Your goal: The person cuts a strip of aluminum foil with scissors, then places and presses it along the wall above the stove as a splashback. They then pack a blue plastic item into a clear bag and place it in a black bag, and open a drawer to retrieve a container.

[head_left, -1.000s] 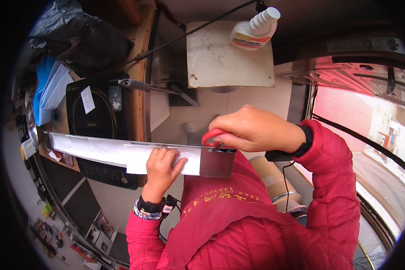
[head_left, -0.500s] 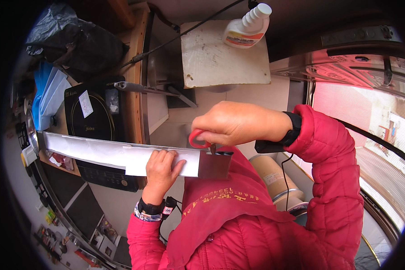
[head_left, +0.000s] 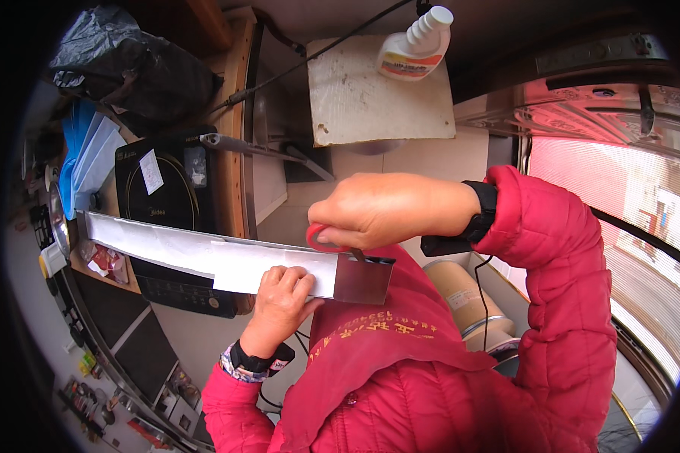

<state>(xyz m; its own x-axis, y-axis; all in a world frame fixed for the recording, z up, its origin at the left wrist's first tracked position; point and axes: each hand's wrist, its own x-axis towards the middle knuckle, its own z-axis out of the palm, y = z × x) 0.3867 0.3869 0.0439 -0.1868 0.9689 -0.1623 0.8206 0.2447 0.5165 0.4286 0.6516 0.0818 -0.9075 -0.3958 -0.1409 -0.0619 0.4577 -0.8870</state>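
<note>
My left hand (head_left: 283,302) grips the near edge of a long metal strip with raised edges (head_left: 361,283), its fingers bent over the white paper (head_left: 166,238) lying along it. The strip stretches leftward across a black induction cooker (head_left: 159,192). My right hand (head_left: 378,211) is closed on red-handled scissors (head_left: 317,234) at the far edge of the strip, toward its right end; the blades are mostly hidden behind my fingers and the edge.
A white spray bottle (head_left: 412,53) stands on a worn board (head_left: 363,113) ahead. A black bag (head_left: 128,68) and blue folded sheets (head_left: 87,162) are at the left. A cardboard drum (head_left: 465,298) stands right of my body, near a loose black cable.
My right hand has moved leftward along the strip's far edge with the scissors. My left hand has shifted slightly down and right toward the near edge.
</note>
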